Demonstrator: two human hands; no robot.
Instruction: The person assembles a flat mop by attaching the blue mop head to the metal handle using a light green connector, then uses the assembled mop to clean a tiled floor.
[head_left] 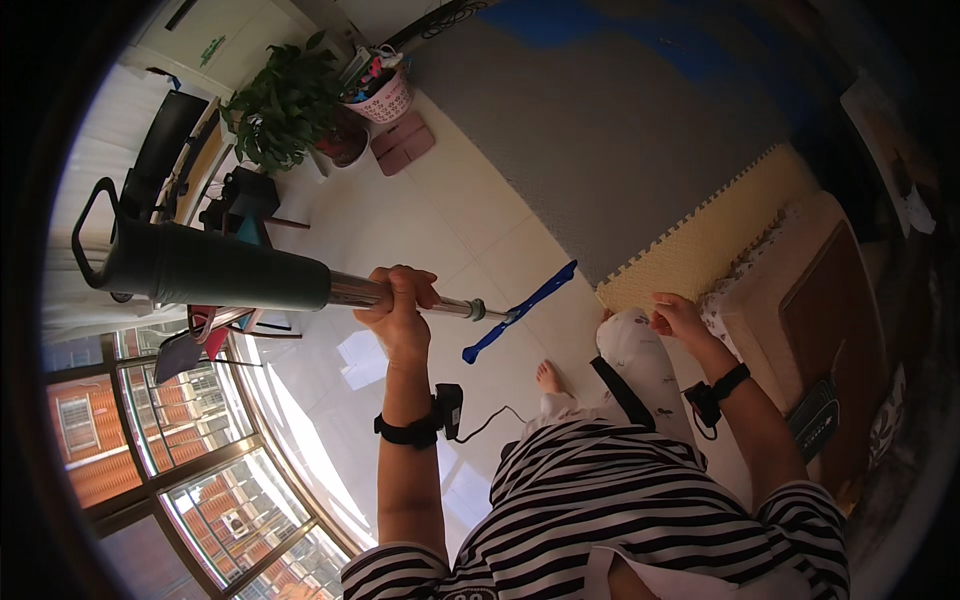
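Note:
My left hand (398, 310) is closed around the metal pole of a mop (352, 291). The mop's thick dark green grip (225, 265) has a hanging loop at its end and points up to the left. At the pole's far end, the narrow blue mop head (540, 292) lies slanted on the pale tiled floor. Beside my raised knee, my right hand (680, 320) hangs with loosely bent fingers, nothing visible in it. Each wrist wears a black strap with a small device.
A grey foam mat (600, 130) with a yellow border (700, 225) covers the far floor. A padded seat (790, 290) stands close on my right. Far left are a potted plant (285, 110), a pink basket (385, 100), chairs and a desk. Windows (190, 450) line the near left.

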